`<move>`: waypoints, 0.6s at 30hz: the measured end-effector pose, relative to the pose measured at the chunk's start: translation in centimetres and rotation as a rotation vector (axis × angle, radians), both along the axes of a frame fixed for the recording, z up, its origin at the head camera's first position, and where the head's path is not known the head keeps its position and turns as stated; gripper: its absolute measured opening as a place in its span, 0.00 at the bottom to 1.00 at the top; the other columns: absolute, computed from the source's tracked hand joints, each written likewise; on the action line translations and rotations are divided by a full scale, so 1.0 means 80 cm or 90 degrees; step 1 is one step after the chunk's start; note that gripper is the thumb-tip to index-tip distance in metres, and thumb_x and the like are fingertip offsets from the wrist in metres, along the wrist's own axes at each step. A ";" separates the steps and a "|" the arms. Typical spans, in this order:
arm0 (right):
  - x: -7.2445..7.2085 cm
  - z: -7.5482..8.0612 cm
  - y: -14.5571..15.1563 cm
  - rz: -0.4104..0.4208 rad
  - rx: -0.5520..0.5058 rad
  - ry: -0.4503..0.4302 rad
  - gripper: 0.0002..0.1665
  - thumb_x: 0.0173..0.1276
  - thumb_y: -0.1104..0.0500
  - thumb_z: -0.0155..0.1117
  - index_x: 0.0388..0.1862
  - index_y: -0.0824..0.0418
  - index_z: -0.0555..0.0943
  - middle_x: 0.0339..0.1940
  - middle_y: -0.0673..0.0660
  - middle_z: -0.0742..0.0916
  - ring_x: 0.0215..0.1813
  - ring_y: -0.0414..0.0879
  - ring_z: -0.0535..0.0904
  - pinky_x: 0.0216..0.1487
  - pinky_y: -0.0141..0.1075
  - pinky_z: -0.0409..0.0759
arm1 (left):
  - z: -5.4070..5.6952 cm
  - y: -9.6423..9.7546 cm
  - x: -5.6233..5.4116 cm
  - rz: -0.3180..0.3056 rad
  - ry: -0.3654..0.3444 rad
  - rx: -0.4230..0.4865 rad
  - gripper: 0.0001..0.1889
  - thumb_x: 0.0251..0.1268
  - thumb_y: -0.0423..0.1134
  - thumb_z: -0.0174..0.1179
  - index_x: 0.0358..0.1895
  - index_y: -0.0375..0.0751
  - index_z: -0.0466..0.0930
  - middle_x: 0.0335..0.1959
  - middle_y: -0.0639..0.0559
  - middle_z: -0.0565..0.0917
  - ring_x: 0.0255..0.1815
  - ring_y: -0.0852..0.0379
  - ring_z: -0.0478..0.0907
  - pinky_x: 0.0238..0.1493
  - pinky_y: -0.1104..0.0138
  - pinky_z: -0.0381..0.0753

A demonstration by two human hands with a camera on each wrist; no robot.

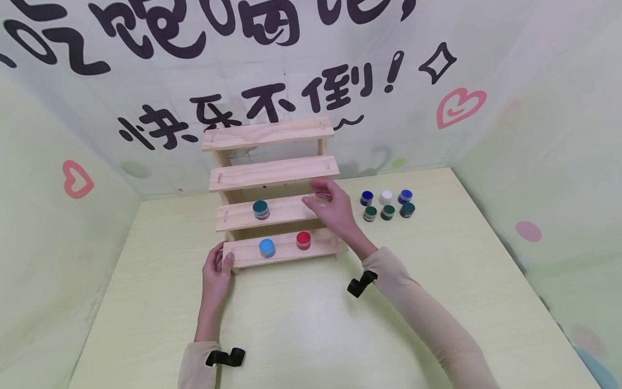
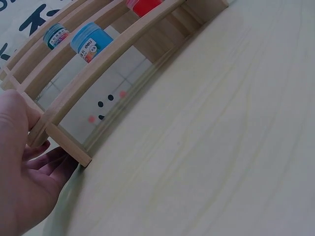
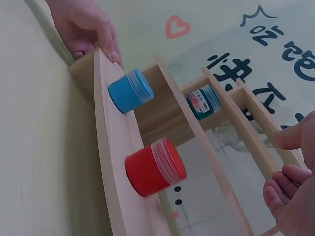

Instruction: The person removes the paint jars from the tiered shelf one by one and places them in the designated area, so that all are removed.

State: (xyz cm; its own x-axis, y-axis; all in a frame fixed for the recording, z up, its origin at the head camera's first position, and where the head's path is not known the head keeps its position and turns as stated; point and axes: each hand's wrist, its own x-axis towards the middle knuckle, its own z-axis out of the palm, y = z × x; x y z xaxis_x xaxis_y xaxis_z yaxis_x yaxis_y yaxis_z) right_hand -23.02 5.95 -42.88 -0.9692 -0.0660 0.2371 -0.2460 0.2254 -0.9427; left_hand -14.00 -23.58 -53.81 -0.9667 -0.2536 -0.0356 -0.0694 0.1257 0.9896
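Observation:
A tiered wooden rack [image 1: 277, 174] stands on the table. My left hand [image 1: 216, 270] grips the left end of its lowest board, thumb on top and fingers beneath, as the left wrist view shows. On that board are a light blue paint jar [image 1: 267, 248] and a red paint jar [image 1: 303, 240]. One board higher sits a teal paint jar [image 1: 261, 209]. My right hand [image 1: 335, 208] hovers by the right end of the rack's middle boards, thumb and fingers apart with nothing seen between them. Whether it touches a board I cannot tell.
Right of the rack, several paint jars stand in two rows, among them a white jar [image 1: 386, 198], a dark blue jar [image 1: 366, 198] and a green jar [image 1: 370, 214]. A printed cloth wall [image 1: 286, 65] rises behind the rack. The pale table [image 1: 311, 324] extends toward me.

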 end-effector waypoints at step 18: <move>0.000 -0.005 -0.087 0.168 0.069 -0.017 0.29 0.66 0.61 0.73 0.64 0.68 0.76 0.61 0.63 0.83 0.62 0.54 0.81 0.65 0.35 0.81 | 0.002 0.004 0.000 0.004 -0.001 -0.003 0.27 0.80 0.36 0.50 0.76 0.31 0.60 0.70 0.31 0.70 0.64 0.57 0.72 0.55 0.88 0.74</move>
